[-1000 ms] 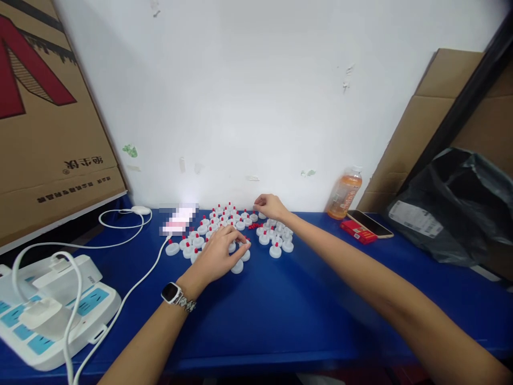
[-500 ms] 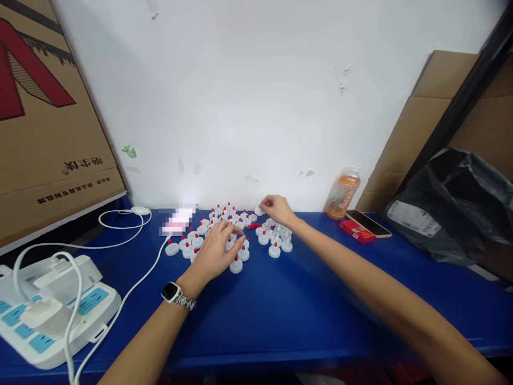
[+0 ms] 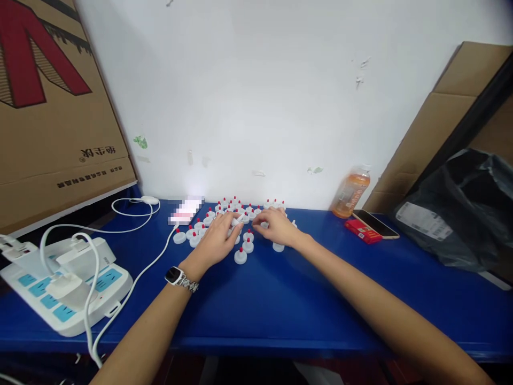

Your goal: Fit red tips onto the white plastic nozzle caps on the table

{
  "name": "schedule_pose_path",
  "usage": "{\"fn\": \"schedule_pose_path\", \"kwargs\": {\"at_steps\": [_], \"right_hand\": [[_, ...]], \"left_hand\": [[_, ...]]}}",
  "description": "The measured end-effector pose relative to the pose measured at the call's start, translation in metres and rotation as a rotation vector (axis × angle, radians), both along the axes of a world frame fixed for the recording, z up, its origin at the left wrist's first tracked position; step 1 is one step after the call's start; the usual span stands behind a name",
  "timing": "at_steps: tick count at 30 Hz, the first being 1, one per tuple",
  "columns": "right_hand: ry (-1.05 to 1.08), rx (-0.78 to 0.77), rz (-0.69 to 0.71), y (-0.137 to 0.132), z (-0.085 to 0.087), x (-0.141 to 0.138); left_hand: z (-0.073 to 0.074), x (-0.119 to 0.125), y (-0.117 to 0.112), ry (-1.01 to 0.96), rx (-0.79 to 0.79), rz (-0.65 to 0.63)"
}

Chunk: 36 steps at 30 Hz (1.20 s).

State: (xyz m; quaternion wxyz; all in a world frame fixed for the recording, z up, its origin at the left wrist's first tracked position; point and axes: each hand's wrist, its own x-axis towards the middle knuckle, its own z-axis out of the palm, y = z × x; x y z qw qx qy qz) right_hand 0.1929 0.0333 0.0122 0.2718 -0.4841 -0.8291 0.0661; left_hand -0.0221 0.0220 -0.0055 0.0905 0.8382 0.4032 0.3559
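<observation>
Several white round caps with red tips [image 3: 240, 256] stand in a cluster on the blue table [image 3: 280, 299] near the wall. My left hand [image 3: 216, 240], with a watch [image 3: 175, 276] on its wrist, lies over the left part of the cluster. Its fingertips are closed on a white cap [image 3: 236, 220]. My right hand [image 3: 277, 226] rests over the right part, fingers curled and pinched towards the left hand. What they hold is too small to make out. The two hands' fingertips are almost touching in the middle of the cluster.
A white power strip [image 3: 68, 289] with plugs and a white cable [image 3: 136, 278] lies at the left, under a leaning cardboard box [image 3: 52, 107]. At the right stand an orange drink bottle [image 3: 351, 193], a phone [image 3: 375, 223] on a red pack [image 3: 360, 231], and a black bag [image 3: 460, 208].
My right hand came from the back of the cluster towards its middle, close to my left hand. My left hand shifted a little away from me. The view moved slightly.
</observation>
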Motion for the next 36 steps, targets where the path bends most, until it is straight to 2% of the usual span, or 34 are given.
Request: {"fn": "schedule_pose_path", "kwargs": {"at_steps": [3,6,11,16,21,27,36], "right_hand": [[-0.317,0.064,-0.013,0.004,-0.007,-0.002],[-0.404,0.062,-0.010,0.006,-0.011,-0.006],[-0.399,0.089,-0.007,0.005,-0.011,-0.007],[-0.311,0.111,-0.054,-0.002,-0.007,0.007],[-0.374,0.103,-0.042,-0.007,-0.006,0.018],[-0.453,0.104,-0.042,-0.003,-0.007,0.017],[-0.393,0.131,-0.031,-0.001,-0.014,0.015]], "left_hand": [[0.000,-0.002,0.001,-0.012,0.001,-0.012],[0.000,-0.001,0.001,-0.013,0.010,-0.017],[0.000,0.001,-0.001,-0.003,-0.003,-0.025],[0.001,0.003,-0.003,0.014,0.007,-0.024],[0.001,0.005,-0.004,0.021,-0.009,-0.028],[-0.003,0.007,-0.003,0.033,-0.028,-0.040],[-0.001,0.009,-0.005,0.061,-0.035,-0.033]]}}
